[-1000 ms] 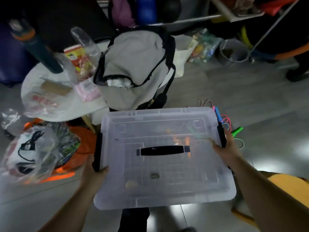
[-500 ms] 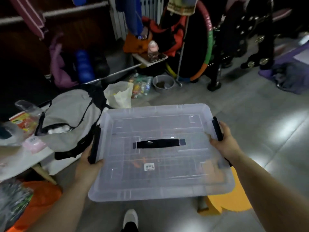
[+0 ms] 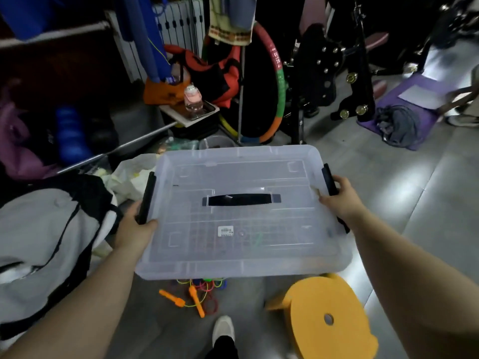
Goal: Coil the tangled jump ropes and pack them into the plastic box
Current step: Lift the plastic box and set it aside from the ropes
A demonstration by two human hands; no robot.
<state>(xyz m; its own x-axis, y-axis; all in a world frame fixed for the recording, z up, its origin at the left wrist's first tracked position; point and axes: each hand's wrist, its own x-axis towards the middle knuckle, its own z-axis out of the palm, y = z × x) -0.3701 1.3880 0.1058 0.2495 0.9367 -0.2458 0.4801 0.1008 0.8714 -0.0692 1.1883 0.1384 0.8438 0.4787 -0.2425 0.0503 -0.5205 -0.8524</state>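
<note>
Over floor (image 3: 388, 161), plastic box (image 3: 243, 213) held crosswise.

Left hand (image 3: 134, 229): bare, left of the frame's middle; the thumb and the back of the hand show.
Right hand (image 3: 342, 200): bare, right of the frame's middle; the thumb, knuckles and wrist show.
Left forearm (image 3: 85, 301): bare from the wrist down to the lower left corner of the frame.
Right forearm (image 3: 414, 275): bare from the wrist to the lower right edge, looming broad in the wide-angle view.
Shoe (image 3: 223, 329): one pale, whitish shoe with a rounded toe, bottom centre of the frame; too blurred to tell laces or markings.
Trouser leg (image 3: 222, 348): dark, black-looking cloth just above the shoe, cut off by the bottom edge.
</note>
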